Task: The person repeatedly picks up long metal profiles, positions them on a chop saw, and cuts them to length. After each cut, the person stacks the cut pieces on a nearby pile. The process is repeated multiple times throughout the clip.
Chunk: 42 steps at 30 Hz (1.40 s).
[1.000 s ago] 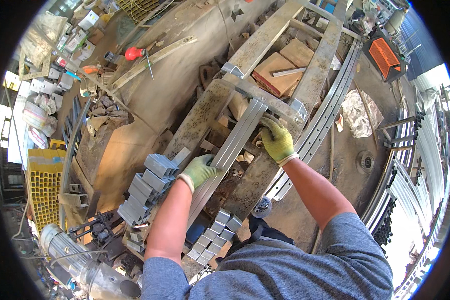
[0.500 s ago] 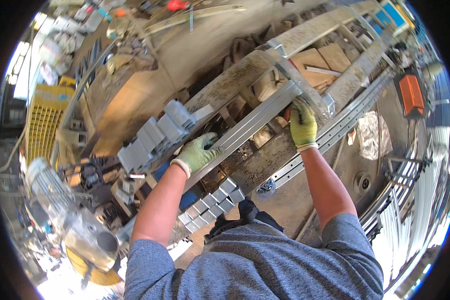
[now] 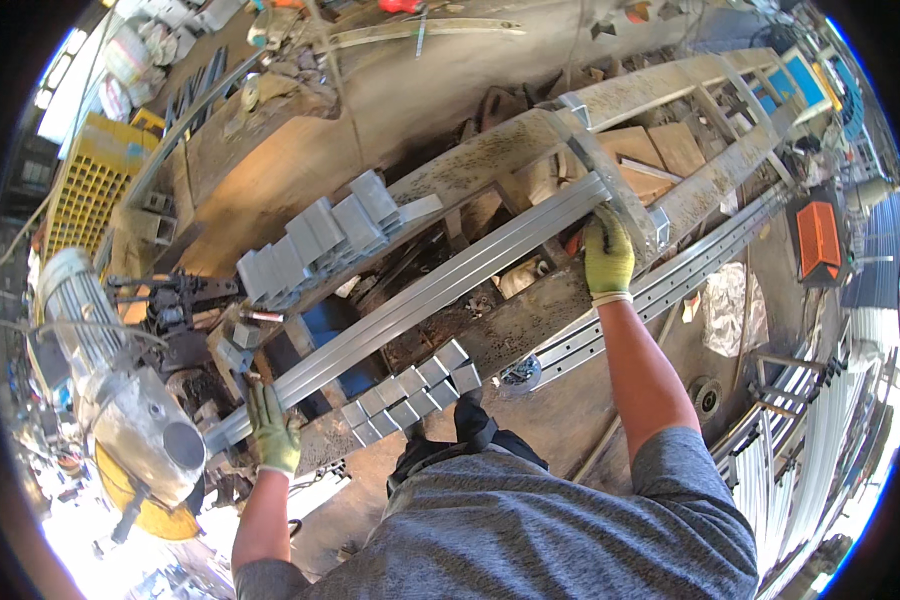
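Note:
Several long silver metal bars (image 3: pixel 440 275), side by side, lie slantwise across a dirty metal frame (image 3: pixel 470 155). At their far right end, my gloved right hand (image 3: pixel 608 258) is closed around the near edge, its fingertips partly hidden by the bars. My gloved left hand (image 3: pixel 273 432) lies with straight fingers against the near side of the bars at their lower left end. Just left of it stands a cutting machine with a metal guard (image 3: pixel 148 425) and a ribbed motor (image 3: pixel 73 310). The bars run in toward this machine.
Short cut grey tube pieces (image 3: pixel 315 238) are stacked beyond the bars. More short square pieces (image 3: pixel 410 392) sit in rows on the near side. Perforated rails (image 3: pixel 660 275) run along the right, near an orange-and-black case (image 3: pixel 818 240). A yellow grid crate (image 3: pixel 88 190) stands far left.
My left hand has slid down and left along the bars toward the cutting machine, its fingers now straight. My right hand stays at the right end. The view has shifted slightly.

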Available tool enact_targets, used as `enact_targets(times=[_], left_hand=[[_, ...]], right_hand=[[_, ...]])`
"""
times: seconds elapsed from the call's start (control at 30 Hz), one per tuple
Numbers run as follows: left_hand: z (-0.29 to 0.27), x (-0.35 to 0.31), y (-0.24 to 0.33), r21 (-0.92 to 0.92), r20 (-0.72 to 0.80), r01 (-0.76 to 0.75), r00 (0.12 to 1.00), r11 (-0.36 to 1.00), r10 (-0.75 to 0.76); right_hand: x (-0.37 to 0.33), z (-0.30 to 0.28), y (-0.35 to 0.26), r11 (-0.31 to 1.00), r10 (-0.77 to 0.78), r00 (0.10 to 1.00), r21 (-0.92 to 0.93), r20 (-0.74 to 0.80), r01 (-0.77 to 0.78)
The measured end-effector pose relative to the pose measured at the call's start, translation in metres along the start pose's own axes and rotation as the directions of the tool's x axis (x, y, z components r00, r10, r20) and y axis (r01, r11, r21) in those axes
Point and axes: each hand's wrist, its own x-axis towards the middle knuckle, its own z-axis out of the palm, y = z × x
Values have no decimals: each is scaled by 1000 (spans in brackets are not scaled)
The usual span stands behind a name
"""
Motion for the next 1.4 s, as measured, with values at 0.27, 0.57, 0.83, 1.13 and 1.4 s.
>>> enact_targets(times=[0.27, 0.57, 0.83, 1.13, 1.4], left_hand=[[2, -9, 6, 132, 155, 122, 978, 984, -142], [27, -79, -34, -77, -148, 373, 913, 925, -381], [12, -101, -26, -496, -34, 208, 966, 843, -258], [27, -394, -58, -647, -561, 64, 636, 760, -531], [133, -494, -157, -947, 104, 240, -401, -214, -910]], right_hand=[[2, -4, 1, 967, 137, 975, 188, 173, -169], [-20, -1, -65, 906, 46, 999, 419, 24, -52], [-227, 137, -337, 789, -611, 554, 491, 566, 369], [-442, 302, -469, 485, -711, 68, 419, 699, 768], [-449, 300, -456, 369, -691, 61, 278, 721, 887]])
